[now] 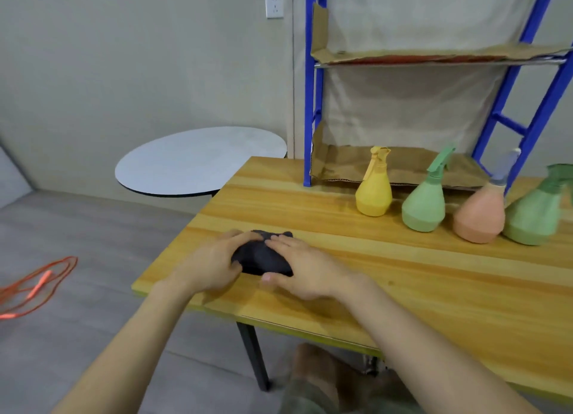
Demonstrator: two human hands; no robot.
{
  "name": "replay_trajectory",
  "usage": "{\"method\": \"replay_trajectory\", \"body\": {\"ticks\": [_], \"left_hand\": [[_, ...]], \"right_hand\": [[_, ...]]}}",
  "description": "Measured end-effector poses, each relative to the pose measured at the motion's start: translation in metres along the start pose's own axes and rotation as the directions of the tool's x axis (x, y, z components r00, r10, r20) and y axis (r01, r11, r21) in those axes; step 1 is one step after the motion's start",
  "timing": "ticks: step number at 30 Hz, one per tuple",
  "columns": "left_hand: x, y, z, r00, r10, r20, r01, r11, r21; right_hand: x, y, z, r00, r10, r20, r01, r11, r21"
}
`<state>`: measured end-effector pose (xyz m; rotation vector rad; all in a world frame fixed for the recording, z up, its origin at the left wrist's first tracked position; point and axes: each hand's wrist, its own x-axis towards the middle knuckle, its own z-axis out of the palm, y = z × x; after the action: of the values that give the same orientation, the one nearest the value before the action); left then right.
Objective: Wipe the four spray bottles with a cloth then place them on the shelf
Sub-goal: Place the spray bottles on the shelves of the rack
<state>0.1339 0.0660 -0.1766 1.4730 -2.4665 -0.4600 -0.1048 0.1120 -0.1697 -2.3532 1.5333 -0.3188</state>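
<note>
Tabletop planks of the wooden table fill the right half of the view. At its back edge stands the blue metal shelf, with cardboard lining its tiers and nothing on either of the two in view. In front of the lower tier the four spray bottles stand upright in a row on the table, near one another: the yellow bottle, the light green bottle, the pink bottle and the darker green bottle, which is cut off by the right edge. Well apart from them, near the table's left front corner, lies the dark cloth, bunched into a lump. The left hand curls round its left side, and the right hand lies over its right side with the thumb tucked against the near edge, so both hold the cloth between them. The step in hand looks like gathering the cloth; no bottle appears wiped or shelved yet. The next move probably calls for keeping the cloth in one hand and reaching with the other for a bottle, the yellow one being nearest.
</note>
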Motion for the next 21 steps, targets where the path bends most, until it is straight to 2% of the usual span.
{"method": "replay_trajectory", "body": {"ticks": [3,5,7,9,10,12,15,19,21], "left_hand": [[0.001,0.006,-0.018,0.996,0.01,0.092,-0.027,0.983,0.18],[0.007,0.017,-0.031,0.994,0.004,0.111,-0.029,0.975,0.222],[0.022,0.033,-0.038,0.998,0.006,0.064,-0.021,0.97,0.241],[0.044,0.056,-0.035,1.0,0.028,0.014,-0.031,0.969,0.244],[0.057,0.069,-0.031,0.999,0.042,-0.002,-0.041,0.978,0.205],[0.085,0.093,-0.02,0.999,0.054,0.002,-0.054,0.996,0.066],[0.132,0.128,0.002,0.999,0.029,0.017,-0.027,0.996,-0.088],[0.19,0.168,0.034,0.995,-0.016,-0.095,0.003,0.991,-0.137],[0.212,0.184,0.048,0.992,-0.06,-0.112,0.041,0.985,-0.167]], "right_hand": [[-0.033,0.022,-0.037,0.996,0.091,-0.001,-0.09,0.99,0.104],[-0.057,0.048,-0.056,0.962,0.24,-0.129,-0.226,0.968,0.109],[-0.074,0.08,-0.069,0.844,0.404,-0.352,-0.399,0.913,0.092],[-0.087,0.109,-0.076,0.662,0.537,-0.523,-0.525,0.83,0.188],[-0.09,0.12,-0.079,0.588,0.576,-0.568,-0.557,0.798,0.232],[-0.093,0.138,-0.082,0.513,0.607,-0.607,-0.605,0.758,0.246],[-0.085,0.156,-0.084,0.484,0.604,-0.634,-0.64,0.738,0.215],[-0.064,0.176,-0.09,0.53,0.631,-0.566,-0.623,0.743,0.245],[-0.055,0.189,-0.092,0.525,0.68,-0.513,-0.623,0.717,0.312]]}}
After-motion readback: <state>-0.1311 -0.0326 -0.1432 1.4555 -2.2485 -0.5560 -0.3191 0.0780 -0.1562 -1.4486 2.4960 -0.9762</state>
